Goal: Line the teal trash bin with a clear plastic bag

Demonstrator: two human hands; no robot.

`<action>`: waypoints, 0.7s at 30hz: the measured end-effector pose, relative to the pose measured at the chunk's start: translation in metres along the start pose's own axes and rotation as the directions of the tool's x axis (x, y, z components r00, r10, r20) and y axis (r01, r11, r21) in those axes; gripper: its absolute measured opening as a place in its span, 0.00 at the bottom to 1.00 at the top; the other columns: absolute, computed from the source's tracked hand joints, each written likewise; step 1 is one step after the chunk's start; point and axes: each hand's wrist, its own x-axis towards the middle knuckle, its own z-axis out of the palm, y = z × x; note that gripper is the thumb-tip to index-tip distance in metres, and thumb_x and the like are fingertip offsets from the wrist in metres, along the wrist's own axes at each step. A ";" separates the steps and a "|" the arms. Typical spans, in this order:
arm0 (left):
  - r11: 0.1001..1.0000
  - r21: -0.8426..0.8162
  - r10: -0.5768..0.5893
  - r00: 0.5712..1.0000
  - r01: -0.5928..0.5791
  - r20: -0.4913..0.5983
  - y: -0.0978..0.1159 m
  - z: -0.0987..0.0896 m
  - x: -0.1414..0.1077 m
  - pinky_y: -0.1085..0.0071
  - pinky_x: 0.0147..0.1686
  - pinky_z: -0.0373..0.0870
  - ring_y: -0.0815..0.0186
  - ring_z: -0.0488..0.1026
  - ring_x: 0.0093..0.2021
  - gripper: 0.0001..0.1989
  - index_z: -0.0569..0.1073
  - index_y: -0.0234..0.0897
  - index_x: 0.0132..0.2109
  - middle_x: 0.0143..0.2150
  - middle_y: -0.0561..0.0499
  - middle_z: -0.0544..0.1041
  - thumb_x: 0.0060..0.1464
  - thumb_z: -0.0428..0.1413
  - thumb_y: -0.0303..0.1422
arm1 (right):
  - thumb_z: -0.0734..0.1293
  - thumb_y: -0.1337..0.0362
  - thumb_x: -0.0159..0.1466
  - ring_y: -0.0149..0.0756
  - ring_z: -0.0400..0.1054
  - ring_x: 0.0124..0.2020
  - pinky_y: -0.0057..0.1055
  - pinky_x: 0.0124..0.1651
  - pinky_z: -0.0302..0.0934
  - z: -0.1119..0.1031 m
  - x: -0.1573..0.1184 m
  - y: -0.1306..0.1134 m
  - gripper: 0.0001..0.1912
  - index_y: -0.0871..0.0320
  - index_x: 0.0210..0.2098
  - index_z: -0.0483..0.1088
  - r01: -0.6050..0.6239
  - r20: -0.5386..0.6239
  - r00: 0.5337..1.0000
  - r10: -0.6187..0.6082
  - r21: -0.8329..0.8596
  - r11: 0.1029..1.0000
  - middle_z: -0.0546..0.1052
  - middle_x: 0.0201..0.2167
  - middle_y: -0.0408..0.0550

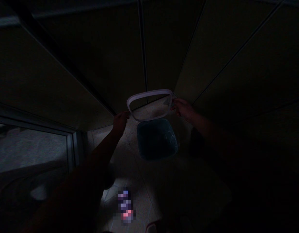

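The scene is very dark. A pale rounded-square plastic rim point(149, 94), like a bin's frame, is held up between my two hands, its middle open. My left hand point(120, 122) pinches its left side. My right hand point(182, 108) grips its right side, fingers closed around the edge. Just below the rim, a dark teal bin point(139, 139) stands on the tiled floor, its mouth facing up. The inside is too dark to make out, though whitish marks show on its right inner wall. Near my right fingers a small pale patch cannot be made out.
Tall dark panels point(110, 64) with narrow seams rise ahead and on the right. At the left is a framed opening point(70, 149). A pixelated bright object point(126, 207) lies on the tiled floor point(139, 194). A foot or shoe edge point(151, 227) shows at the bottom.
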 end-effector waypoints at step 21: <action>0.987 -0.045 -0.147 0.978 0.155 0.148 -0.002 0.004 -0.023 0.70 0.33 0.68 0.65 0.76 0.32 0.22 0.81 0.39 0.43 0.42 0.47 0.85 0.41 0.67 0.46 | 0.65 0.70 0.72 0.24 0.69 0.23 0.21 0.21 0.58 0.026 -0.008 0.023 0.16 0.58 0.58 0.71 -0.248 0.056 0.967 0.248 -0.009 0.969 0.81 0.49 0.50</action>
